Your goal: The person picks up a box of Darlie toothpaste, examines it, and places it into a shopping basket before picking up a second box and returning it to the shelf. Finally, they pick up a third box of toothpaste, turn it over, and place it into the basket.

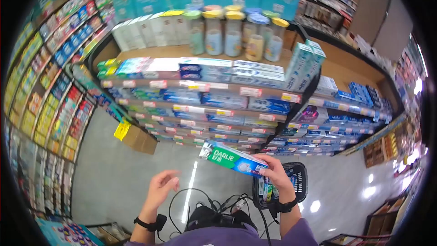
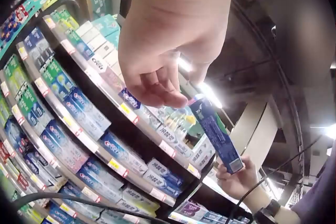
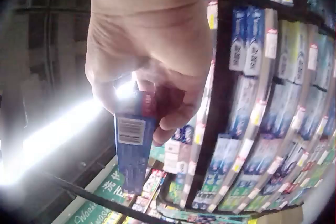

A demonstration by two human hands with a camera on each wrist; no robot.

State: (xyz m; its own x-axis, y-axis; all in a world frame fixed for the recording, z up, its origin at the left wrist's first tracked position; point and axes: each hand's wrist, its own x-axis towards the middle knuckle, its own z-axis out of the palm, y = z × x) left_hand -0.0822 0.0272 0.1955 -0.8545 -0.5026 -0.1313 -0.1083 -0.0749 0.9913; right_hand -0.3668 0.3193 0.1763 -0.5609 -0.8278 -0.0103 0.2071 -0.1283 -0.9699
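My right hand (image 1: 278,177) grips one end of a green and blue Darlie toothpaste box (image 1: 227,158), thumb on its front. The box points leftward in front of my body, its printed face turned up toward me. From the right wrist view, the barcode end of the box (image 3: 132,132) shows between thumb and fingers. My left hand (image 1: 163,187) hangs in the air left of the box, fingers loosely bent and holding nothing. In the left wrist view, the box (image 2: 216,134) appears beyond the left fingertips, its dark blue side showing.
A black shopping basket (image 1: 304,184) with several packages stands below my right hand. Ahead is a shelf unit (image 1: 200,86) stacked with toothpaste boxes, with lidded bottles (image 1: 233,34) on top. A cardboard box (image 1: 139,140) sits on the floor; cables (image 1: 214,199) hang by my waist.
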